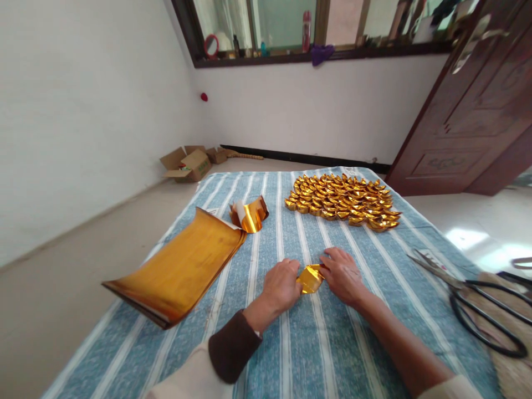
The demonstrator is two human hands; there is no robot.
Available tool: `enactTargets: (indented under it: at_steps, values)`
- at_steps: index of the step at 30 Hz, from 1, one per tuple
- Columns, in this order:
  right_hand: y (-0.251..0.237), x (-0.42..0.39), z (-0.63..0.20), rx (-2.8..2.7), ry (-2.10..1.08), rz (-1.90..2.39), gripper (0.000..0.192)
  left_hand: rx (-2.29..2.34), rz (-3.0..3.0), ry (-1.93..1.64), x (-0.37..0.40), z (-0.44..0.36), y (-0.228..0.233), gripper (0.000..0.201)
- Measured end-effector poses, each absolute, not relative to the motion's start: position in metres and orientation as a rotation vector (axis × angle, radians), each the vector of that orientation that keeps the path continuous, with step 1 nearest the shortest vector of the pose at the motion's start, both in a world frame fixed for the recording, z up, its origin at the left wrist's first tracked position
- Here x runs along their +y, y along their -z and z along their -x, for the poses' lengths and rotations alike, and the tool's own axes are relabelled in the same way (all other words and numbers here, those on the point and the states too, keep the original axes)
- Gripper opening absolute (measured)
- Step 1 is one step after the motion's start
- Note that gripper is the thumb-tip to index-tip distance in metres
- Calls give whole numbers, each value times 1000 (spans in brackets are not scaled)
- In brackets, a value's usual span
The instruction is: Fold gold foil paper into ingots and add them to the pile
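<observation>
Between my two hands a small folded piece of gold foil paper (311,279) lies low over the striped cloth. The fingers of my left hand (282,284) are closed on its left edge. My right hand (341,275) grips the opposite side, thumb and fingers at the upper right corner. Beyond them, many folded gold paper ingots (343,200) stand in close rows. A stack of large gold foil sheets (183,266) lies to the left, and a curled bundle of gold foil strips (250,215) sits just past its far corner.
Large black-handled scissors (461,285) lie at the right on the blue striped cloth (266,332), beside a brown furry cloth (509,332). Open cardboard boxes (189,164) stand on the floor at the far left. A brown door (465,122) is at the right.
</observation>
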State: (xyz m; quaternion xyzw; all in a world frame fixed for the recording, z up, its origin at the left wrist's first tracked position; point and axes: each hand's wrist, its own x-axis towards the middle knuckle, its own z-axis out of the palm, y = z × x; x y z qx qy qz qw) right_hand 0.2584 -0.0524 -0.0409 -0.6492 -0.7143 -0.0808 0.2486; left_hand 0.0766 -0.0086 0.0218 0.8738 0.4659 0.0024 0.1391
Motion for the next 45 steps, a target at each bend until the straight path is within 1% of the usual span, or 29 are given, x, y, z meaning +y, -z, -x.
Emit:
enactTargets:
  at_steps: [3, 6, 9, 11, 13, 15, 17, 20, 23, 27, 32, 38, 41, 45]
  values:
    - [41, -54, -261, -1986, 134, 1733, 13, 1349, -2501, 16, -5, -79, -22, 13]
    - [40, -54, -264, -1911, -4, 1646, 12, 1343, -2468, 27, -3, -79, -23, 13]
    - [33, -55, -266, -1793, -245, 1543, 12, 1317, -2437, 41, 0, -79, -25, 12]
    - [26, -58, -267, -1727, -416, 1489, 12, 1283, -2427, 48, 1, -78, -29, 7]
    - [19, -63, -268, -1668, -515, 1447, 10, 1250, -2427, 34, 2, -76, -32, 5]
    - [13, -69, -268, -1625, -519, 1385, 8, 1206, -2532, -58, 2, -73, -33, 11]
    - [9, -76, -267, -1632, -464, 1294, 9, 1119, -2768, -210, 1, -68, -31, 18]
    - [7, -83, -262, -1752, -334, 1188, 16, 893, -3118, -372, -4, -59, -20, 26]
    - [10, -87, -258, -1950, -239, 1176, 25, 737, -3211, -406, -9, -49, -4, 29]
    - [17, -89, -256, -2109, -222, 1192, 31, 715, -3060, -386, -13, -41, 7, 28]
    - [23, -89, -258, -2093, -289, 1238, 26, 706, -2792, -351, -14, -39, -2, 13]
    - [21, -89, -254, -1895, -488, 1286, 13, 766, -2622, -441, -11, -42, -2, 15]
    - [19, -88, -252, -1865, -513, 1294, 16, 797, -2592, -478, -11, -45, 4, 17]
    - [21, -86, -249, -1863, -427, 1307, 21, 878, -2571, -527, -11, -47, 11, 15]
